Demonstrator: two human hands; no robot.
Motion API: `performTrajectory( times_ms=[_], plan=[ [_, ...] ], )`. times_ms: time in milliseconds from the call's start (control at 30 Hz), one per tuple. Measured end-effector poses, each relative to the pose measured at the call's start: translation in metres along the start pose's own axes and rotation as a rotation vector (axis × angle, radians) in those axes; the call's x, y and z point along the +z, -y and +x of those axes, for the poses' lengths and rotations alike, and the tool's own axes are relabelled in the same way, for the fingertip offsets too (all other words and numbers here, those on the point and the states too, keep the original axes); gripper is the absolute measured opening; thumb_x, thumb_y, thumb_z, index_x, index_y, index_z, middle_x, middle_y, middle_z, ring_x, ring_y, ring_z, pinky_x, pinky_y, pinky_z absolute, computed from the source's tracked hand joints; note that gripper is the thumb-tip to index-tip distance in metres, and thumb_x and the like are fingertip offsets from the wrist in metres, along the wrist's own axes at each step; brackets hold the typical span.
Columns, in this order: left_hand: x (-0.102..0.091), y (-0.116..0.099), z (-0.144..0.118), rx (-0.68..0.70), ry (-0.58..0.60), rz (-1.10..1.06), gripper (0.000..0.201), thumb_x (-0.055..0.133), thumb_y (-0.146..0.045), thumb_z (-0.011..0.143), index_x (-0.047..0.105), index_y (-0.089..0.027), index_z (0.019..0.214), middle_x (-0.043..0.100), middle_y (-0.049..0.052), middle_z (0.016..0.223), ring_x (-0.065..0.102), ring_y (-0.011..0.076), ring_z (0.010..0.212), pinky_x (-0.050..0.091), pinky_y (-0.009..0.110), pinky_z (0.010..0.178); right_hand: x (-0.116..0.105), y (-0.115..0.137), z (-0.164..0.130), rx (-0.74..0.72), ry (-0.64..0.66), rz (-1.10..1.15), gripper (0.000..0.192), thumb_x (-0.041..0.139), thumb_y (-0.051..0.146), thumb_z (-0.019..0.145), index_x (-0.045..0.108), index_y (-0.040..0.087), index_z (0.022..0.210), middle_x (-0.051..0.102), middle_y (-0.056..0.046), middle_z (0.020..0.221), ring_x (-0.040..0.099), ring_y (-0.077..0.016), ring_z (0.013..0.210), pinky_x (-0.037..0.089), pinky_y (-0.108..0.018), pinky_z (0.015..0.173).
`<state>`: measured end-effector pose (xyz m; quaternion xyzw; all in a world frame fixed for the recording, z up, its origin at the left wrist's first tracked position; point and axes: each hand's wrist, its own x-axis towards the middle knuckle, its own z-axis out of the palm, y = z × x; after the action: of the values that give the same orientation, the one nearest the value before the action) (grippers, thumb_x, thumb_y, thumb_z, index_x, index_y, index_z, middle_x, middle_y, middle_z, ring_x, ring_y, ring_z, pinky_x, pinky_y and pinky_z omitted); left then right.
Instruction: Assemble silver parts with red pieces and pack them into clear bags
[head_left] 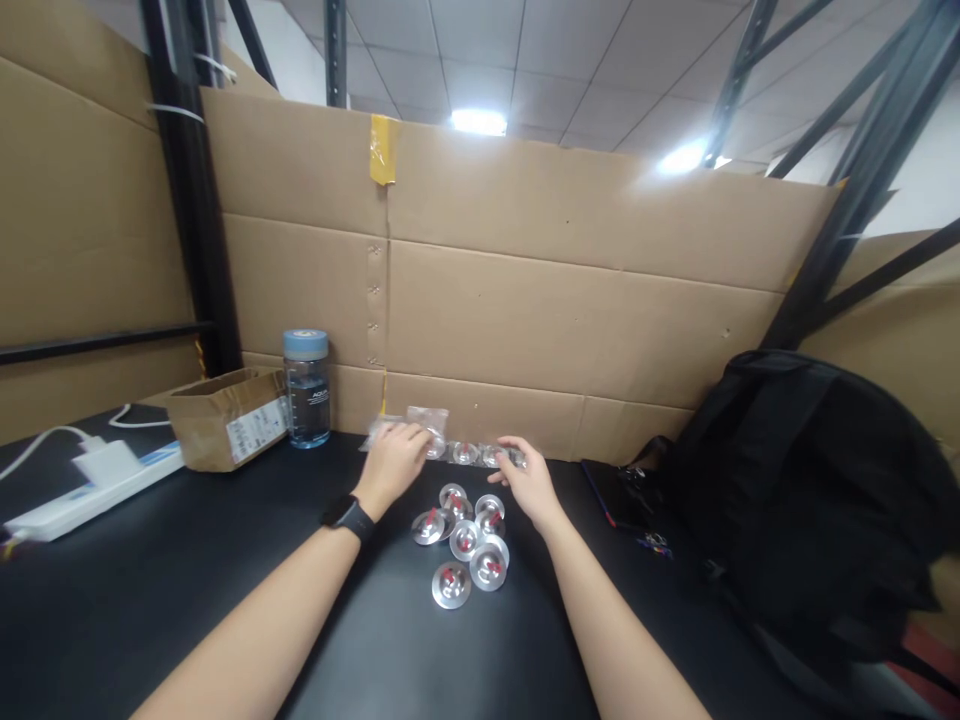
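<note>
- The pile of loose silver discs [464, 540], domed and with red pieces on them, is my landmark; it lies on the black table [360, 640], some discs overlapping.
- Just beyond the pile, against the cardboard wall [525, 330], runs a row of wrapped discs [465, 454] in clear plastic.
- The left hand [394, 462], beyond the pile and to its left, curls over the plastic at that end; from here I can't make out whether it grips anything.
- The right hand [536, 487], beyond the pile and to its right, has its fingers loosely spread by the row's other end, not visibly clasping anything.
- The slick plastic could slip or crumple if tugged from one side, I'd say, throwing the row crooked.
- A forearm swept back too low might clip the pile; rounded, overlapping discs would probably slide and scatter.
- Reaching wide left of the pile could knock the bottle [307, 400], which seems to hold water.
- That bottle reads "AQUA", with smaller print I can't read.
- The carton [196, 425], farther left of the pile, bears a white label [258, 429], too small to read.
</note>
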<state>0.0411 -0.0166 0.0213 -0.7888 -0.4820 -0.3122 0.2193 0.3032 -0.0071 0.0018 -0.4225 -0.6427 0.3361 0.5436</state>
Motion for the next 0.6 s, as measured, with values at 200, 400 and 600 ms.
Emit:
performTrajectory(
  times_ms=[200,400,600],
  plan=[
    [0.018,0.061,-0.018,-0.407,0.123,0.063,0.029,0.046,-0.022,0.093,0.073,-0.021,0.103,0.072,0.013,0.113,0.06,0.0311,0.112,0.034,0.048,0.098,-0.02,-0.008,0.004,-0.171,-0.033,-0.419,0.023,0.056,0.026,0.088,0.067,0.019,0.108,0.065,-0.009,0.115,0.068,-0.0174,0.077,0.055,-0.033,0.078],
    [0.048,0.077,-0.033,-0.45,0.392,-0.023,0.044,0.042,-0.024,0.093,0.063,-0.032,0.132,0.058,0.007,0.145,0.052,0.0302,0.131,0.035,0.054,0.104,-0.024,-0.032,0.001,-0.105,0.144,-0.827,0.028,0.053,0.015,0.088,0.068,0.02,0.111,0.066,-0.009,0.121,0.058,-0.0231,0.119,0.041,-0.037,0.104],
    [0.056,0.08,-0.033,-0.462,0.438,-0.019,0.044,0.039,-0.028,0.095,0.063,-0.033,0.131,0.053,0.007,0.15,0.05,0.0313,0.133,0.034,0.058,0.106,-0.016,-0.037,0.0,0.018,0.238,-0.976,0.032,0.052,0.025,0.094,0.065,0.022,0.123,0.06,-0.01,0.138,0.051,-0.0269,0.131,0.037,-0.042,0.103]
  ],
)
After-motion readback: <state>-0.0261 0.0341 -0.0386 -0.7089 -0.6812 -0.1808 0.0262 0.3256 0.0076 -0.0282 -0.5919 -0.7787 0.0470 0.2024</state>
